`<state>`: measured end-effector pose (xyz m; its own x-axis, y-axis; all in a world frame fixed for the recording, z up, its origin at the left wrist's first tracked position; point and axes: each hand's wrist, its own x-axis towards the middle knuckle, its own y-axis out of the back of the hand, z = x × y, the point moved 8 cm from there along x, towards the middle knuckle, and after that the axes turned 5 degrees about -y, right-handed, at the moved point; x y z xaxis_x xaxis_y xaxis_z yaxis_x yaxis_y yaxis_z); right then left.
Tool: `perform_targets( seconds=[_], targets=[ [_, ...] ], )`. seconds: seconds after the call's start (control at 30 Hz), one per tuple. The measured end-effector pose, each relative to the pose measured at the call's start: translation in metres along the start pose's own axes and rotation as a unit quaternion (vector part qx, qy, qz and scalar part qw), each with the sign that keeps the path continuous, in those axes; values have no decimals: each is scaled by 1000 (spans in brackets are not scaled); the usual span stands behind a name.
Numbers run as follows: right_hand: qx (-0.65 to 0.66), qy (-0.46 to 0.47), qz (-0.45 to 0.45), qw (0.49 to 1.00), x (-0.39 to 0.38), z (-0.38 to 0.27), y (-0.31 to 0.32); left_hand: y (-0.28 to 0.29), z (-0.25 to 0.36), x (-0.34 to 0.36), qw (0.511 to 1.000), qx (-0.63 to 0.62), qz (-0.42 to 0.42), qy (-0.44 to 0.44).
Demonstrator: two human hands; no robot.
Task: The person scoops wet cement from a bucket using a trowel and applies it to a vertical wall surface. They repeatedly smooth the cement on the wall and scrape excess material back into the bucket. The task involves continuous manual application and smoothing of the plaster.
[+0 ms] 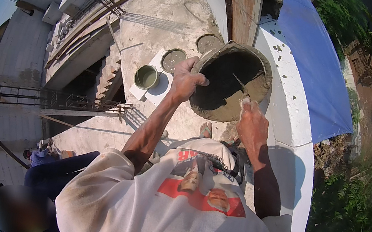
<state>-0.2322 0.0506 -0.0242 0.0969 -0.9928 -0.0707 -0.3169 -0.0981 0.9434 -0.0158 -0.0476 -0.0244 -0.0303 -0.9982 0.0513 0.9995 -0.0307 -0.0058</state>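
Note:
A large round bucket (267, 73), crusted with cement and tilted, shows grey mortar (226, 108) and a dark, shadowed interior. My left hand (187, 81) grips its left rim, thumb over the edge. My right hand (251, 129) is closed round the handle of a trowel (239, 81), whose blade reaches into the bucket. Left of it, a green bucket of murky liquid (147, 76) and a round container of grey material (174, 60) sit on a white board (157, 92). Another round container (208, 43) stands behind them.
A white wall ledge (301, 115) and blue tarp (310, 78) run along my right, with plants beyond. Left are planks (90, 26), rebar cages (41, 97) and a stairwell opening (86, 79). A person in dark clothes (45, 176) is close at lower left; another worker (36, 156) is farther off.

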Motion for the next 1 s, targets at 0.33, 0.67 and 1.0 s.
perform_targets(
  seconds=[0.33, 0.67, 1.0],
  targets=[
    [-49, 9, 19, 999, 23, -6, -4, 32, 7, -23, 989, 97, 84, -70],
    [12, 5, -117, 993, 16, -66, -29, 22, 54, -49, 947, 209, 28, -241],
    [401, -78, -336, 849, 12, -24, -57, 56, 26, -47, 993, 61, 33, -93]
  ],
)
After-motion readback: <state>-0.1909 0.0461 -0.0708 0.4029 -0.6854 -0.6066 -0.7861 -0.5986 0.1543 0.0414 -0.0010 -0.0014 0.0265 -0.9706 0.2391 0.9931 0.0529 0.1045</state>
